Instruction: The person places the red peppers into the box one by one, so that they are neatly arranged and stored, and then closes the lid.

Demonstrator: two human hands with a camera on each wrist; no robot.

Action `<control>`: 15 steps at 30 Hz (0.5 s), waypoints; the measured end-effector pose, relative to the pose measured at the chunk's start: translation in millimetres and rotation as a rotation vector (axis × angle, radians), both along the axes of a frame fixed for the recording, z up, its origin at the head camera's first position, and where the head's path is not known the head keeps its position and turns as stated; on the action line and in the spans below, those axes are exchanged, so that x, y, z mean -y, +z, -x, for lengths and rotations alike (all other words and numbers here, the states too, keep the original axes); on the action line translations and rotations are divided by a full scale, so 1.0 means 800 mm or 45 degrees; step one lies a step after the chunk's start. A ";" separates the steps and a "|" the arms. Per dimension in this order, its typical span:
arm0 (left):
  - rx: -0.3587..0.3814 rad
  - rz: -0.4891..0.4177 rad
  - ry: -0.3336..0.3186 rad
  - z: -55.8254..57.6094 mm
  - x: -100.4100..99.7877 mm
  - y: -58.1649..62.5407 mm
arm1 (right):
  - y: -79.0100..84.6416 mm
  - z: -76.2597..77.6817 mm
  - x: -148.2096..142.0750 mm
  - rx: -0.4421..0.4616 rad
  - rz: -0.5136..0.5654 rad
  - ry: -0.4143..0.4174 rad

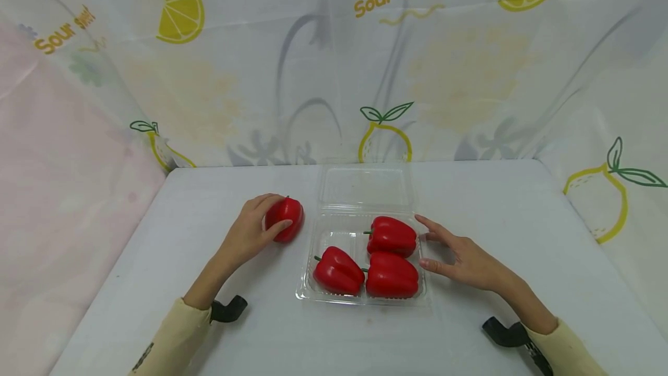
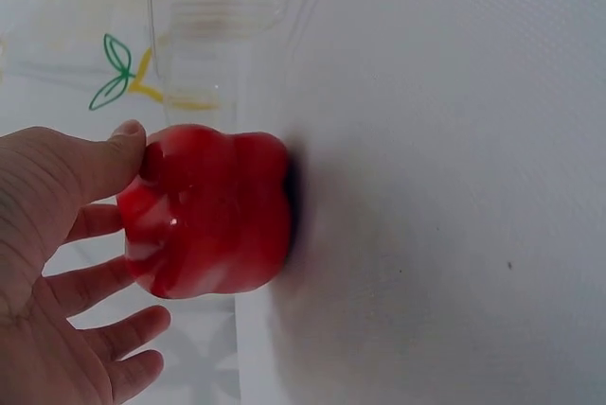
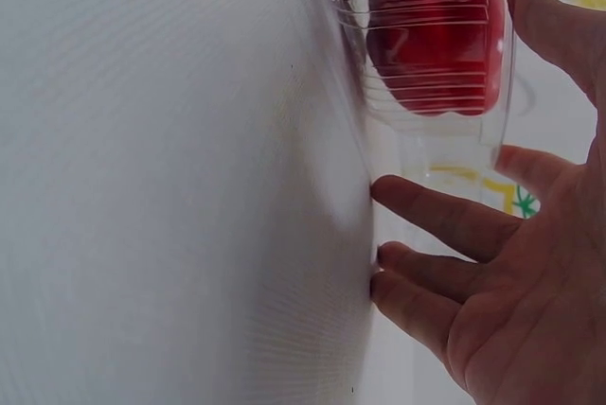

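A red bell pepper stands on the table left of a clear plastic clamshell container. My left hand grips that pepper between thumb and fingers; in the left wrist view the pepper meets the tabletop. Three more red peppers lie in the container: one at the back right, one at the front right, one at the front left. Beside the container's right wall, my right hand has its fingers spread, thumb and a fingertip at the rim. Its other fingertips touch the table in the right wrist view.
The container's transparent lid lies folded back behind the base. A white table reaches to a cloth backdrop printed with lemons. Black wrist mounts stick out near both sleeves.
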State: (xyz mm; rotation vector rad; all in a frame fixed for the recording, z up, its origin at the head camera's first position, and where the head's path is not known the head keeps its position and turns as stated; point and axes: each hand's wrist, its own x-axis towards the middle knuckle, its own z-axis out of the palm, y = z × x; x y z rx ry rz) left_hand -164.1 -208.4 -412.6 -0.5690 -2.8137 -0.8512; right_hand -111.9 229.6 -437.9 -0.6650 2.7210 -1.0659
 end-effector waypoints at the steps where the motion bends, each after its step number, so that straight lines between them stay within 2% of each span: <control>1: -0.002 0.006 -0.001 -0.001 0.001 0.000 | 0.000 0.000 0.000 -0.001 -0.001 0.000; 15: -0.069 0.015 0.011 -0.008 0.011 -0.008 | 0.000 0.001 0.000 0.000 -0.002 0.002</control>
